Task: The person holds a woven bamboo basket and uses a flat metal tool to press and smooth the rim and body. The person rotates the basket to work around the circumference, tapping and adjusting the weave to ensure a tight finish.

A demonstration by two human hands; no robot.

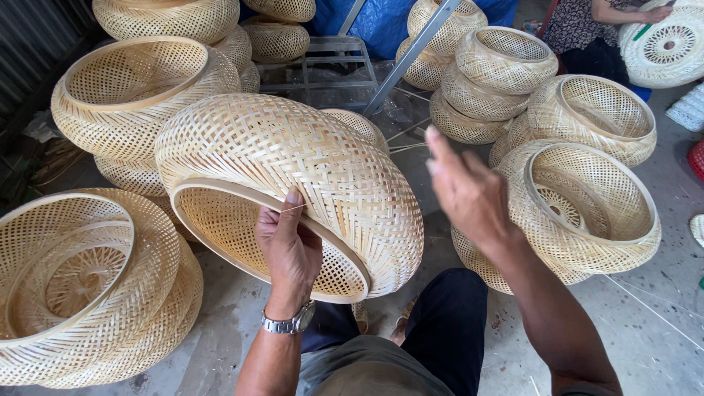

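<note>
Right over the person's knees sits a big woven bamboo basket (293,176), tipped on its side so the open mouth faces down and toward the camera. Left hand (288,253) is clamped on the basket's rim, thumb pressed along the edge and fingers curled inside, with a thin strip (293,208) sticking out by the thumb tip. A metal wristwatch (290,321) sits on that wrist. Right hand (466,191) is up in the air just right of the basket, fingers loosely spread and a bit blurred, holding nothing I can make out and not touching the basket.

Left of the basket, a low double-walled basket (88,286) lies flat on the concrete floor (645,323). Behind it on the left is another one (128,92), mouth up. Right of the basket there's a tilted basket (587,209), and behind that a stack of smaller baskets (499,81). Far behind on the right, another person (594,33) holds a pale round basket (667,48).
</note>
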